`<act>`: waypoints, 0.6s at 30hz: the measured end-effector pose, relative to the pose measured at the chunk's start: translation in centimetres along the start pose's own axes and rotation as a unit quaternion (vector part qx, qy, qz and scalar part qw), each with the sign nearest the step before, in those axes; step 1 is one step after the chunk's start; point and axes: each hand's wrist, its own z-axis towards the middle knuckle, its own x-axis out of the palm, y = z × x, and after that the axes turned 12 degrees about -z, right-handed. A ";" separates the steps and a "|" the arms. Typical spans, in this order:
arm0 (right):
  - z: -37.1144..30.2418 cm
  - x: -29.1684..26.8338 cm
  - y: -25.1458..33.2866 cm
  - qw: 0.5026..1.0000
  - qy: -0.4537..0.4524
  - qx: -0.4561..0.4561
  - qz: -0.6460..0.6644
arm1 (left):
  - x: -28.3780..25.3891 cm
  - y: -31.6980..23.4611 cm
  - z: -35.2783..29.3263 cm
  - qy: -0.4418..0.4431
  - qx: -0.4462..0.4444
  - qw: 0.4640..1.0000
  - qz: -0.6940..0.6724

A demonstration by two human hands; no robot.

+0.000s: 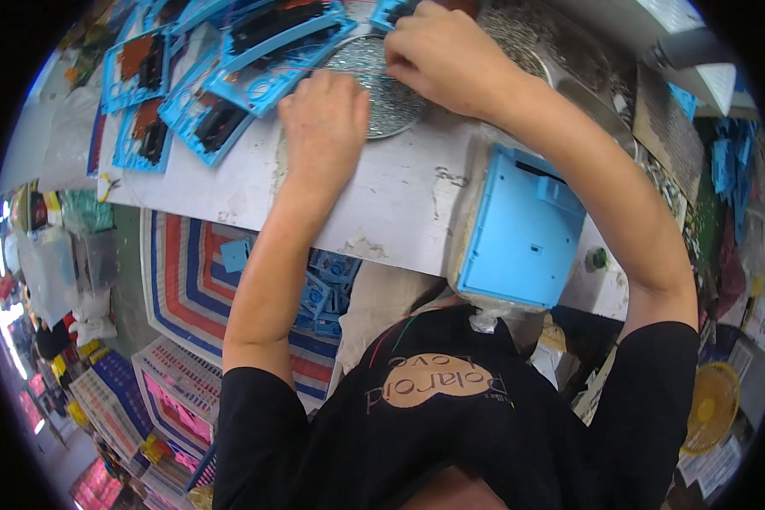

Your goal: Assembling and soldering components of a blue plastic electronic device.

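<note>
My left hand [323, 123] is at the near-left edge of a round metal dish [389, 135] of small silvery screws [393, 106]. Its fingers curl forward, next to a light-blue plastic housing [259, 89]; whatever they hold is hidden. Over the far-right side of the dish, my right hand [446, 59] has its fingers bent inward and closed, with the tips out of sight. Just beyond it, another blue housing [387, 13] shows at the upper edge. A thin red wire [310, 68] runs from the housings toward the dish.
Several blue housings with black parts [149, 68] crowd the upper left of the white table [382, 191]. A flat blue panel [523, 229] lies near my body on a padded block. More small metal parts [514, 38] lie at the upper right. Below stands a striped bag [187, 280] holding blue pieces.
</note>
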 end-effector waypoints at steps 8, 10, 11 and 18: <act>-18.7 2.3 -0.1 0.908 -0.198 0.175 0.324 | 0.0 -9.4 0.3 0.114 0.051 0.922 -0.366; -21.7 2.4 1.1 0.893 -0.204 0.209 0.343 | 0.3 -9.8 0.5 0.137 0.030 0.914 -0.381; -22.9 2.7 1.6 0.884 -0.207 0.225 0.353 | 0.6 -9.9 0.5 0.150 0.019 0.909 -0.387; -26.7 4.8 2.9 0.870 -0.232 0.251 0.357 | 1.0 -10.1 -0.2 0.166 0.019 0.910 -0.378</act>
